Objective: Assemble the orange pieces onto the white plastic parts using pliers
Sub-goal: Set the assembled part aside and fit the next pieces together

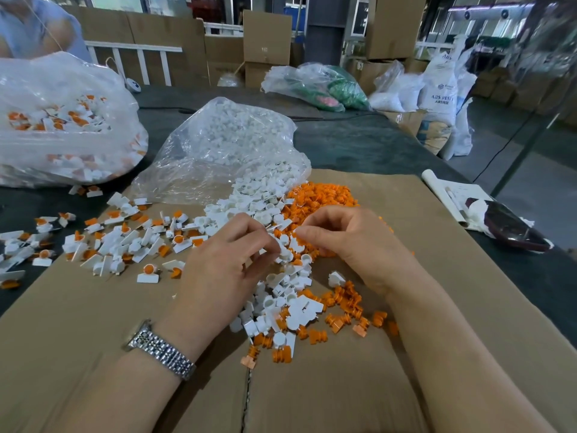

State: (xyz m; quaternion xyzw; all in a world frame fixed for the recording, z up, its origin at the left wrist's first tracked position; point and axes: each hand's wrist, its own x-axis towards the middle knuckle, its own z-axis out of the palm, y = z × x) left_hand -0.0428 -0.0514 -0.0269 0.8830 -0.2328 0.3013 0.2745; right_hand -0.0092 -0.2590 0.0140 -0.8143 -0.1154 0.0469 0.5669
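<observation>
Loose white plastic parts (281, 295) and orange pieces (324, 198) lie heaped in the middle of a brown cardboard sheet (406, 339). My left hand (231, 257), with a metal watch on its wrist, curls its fingers over the pile and pinches a white part (282, 253). My right hand (346, 235) hovers just right of it, fingers curled, fingertips pinched together on something small that I cannot make out. Assembled white-and-orange pieces (125, 242) lie scattered to the left. No pliers are in view.
A clear bag of white parts (224, 145) lies open behind the pile. A bigger bag of assembled pieces (59, 120) sits at the far left, a person behind it. At the right edge lie a notebook (449, 195) and a dark dish (509, 229).
</observation>
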